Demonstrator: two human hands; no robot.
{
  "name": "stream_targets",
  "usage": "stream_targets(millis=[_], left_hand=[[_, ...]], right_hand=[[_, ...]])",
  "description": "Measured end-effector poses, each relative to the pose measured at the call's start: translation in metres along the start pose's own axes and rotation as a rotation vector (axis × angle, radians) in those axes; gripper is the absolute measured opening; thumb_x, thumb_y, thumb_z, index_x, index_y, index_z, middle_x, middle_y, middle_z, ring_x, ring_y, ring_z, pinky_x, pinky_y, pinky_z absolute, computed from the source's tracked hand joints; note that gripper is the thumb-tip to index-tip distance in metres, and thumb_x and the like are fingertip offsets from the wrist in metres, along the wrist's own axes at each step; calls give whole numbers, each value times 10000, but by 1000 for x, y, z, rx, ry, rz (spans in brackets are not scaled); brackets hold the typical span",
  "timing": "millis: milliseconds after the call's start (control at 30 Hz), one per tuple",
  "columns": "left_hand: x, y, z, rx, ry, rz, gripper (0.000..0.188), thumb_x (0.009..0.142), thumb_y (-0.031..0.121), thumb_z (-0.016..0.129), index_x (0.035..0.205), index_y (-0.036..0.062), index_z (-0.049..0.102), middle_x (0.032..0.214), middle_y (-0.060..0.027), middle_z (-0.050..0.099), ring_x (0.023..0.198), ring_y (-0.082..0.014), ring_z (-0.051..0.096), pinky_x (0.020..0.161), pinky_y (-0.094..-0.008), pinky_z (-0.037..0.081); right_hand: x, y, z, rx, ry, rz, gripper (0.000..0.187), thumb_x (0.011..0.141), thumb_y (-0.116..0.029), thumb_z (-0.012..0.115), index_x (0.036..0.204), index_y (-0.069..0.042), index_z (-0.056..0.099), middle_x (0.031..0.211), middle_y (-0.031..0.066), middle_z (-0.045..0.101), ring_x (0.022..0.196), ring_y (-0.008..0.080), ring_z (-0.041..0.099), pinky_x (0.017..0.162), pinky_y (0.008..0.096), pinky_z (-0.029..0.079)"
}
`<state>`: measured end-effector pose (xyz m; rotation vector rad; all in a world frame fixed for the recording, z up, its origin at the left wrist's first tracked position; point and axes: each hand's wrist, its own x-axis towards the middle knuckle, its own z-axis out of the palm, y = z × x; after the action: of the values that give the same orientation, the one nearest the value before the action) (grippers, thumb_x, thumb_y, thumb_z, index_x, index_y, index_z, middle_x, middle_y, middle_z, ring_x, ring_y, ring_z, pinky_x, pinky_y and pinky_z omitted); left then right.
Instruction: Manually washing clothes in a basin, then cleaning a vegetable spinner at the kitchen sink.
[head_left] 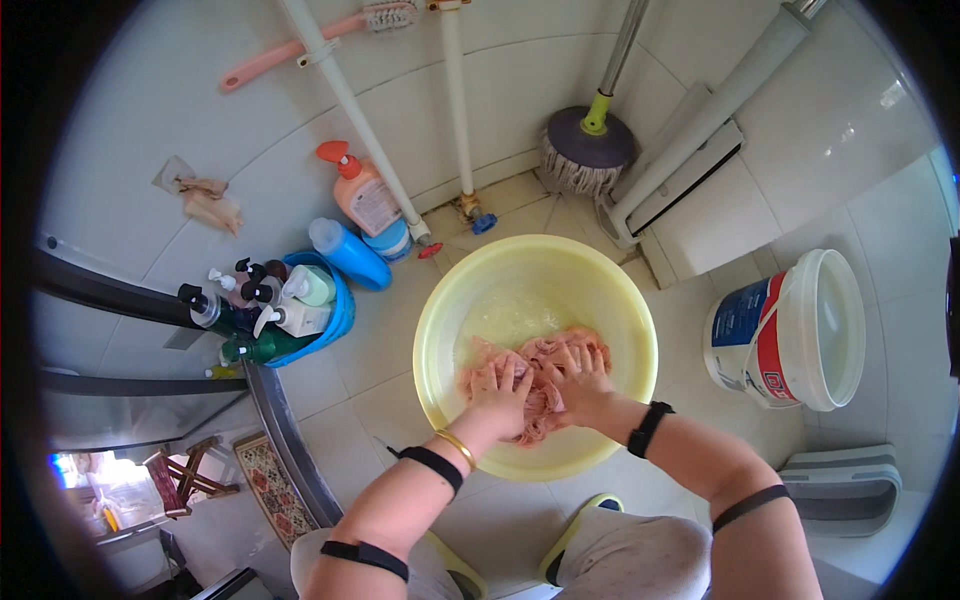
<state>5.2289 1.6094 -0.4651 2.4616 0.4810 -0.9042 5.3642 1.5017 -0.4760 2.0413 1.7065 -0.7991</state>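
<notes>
Head camera, looking steeply down, near yellow basin point(440, 300)

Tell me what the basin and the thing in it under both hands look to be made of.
The yellow basin looks like plastic: smooth, glossy, light showing through its wall. The pink cloth seems a soft wet fabric, bunched in folds; its fibre cannot be told. The left hand and right hand press on it.

Bright, even daylight fills the tiled room; glare glints on the wall tiles point(890, 95) at upper right, shadows stay soft, focus is sharp, and fisheye bending darkens into a black rim
</notes>
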Motion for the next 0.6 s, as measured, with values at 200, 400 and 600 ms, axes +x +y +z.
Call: stream_targets(millis=[200, 400, 600], left_hand=[[27, 4, 28, 78, -183, -288, 1166, 685, 757, 562, 1500, 194, -53, 1564, -100, -76, 1431, -364, -9, 1090, -618, 13], [67, -32, 46, -263, -270, -449, 1035, 754, 766, 438, 1504, 205, -2, 1566, -107, -29, 1428, -358, 66, 1088, -595, 153], [21, -31, -2, 86, -65, -141, 753, 760, 443, 637, 1382, 105, 380, 1453, -136, 299, 1258, -347, 417, 1001, -516, 355]], right_hand=[[55, -18, 34, -238, -25, -46, 1085, 645, -647, 693, 1459, -95, 237, 1523, 200, 155, 1352, 520, 155, 1076, 619, 178], [71, -18, -34, 22, -71, -99, 881, 653, -467, 753, 1394, -177, 375, 1402, 210, 373, 1257, 478, 372, 1032, 527, 330], [67, 32, -47, 358, 121, 180, 483, 771, -301, 659, 1214, -137, 558, 1194, 160, 548, 1112, 360, 526, 902, 447, 463]])
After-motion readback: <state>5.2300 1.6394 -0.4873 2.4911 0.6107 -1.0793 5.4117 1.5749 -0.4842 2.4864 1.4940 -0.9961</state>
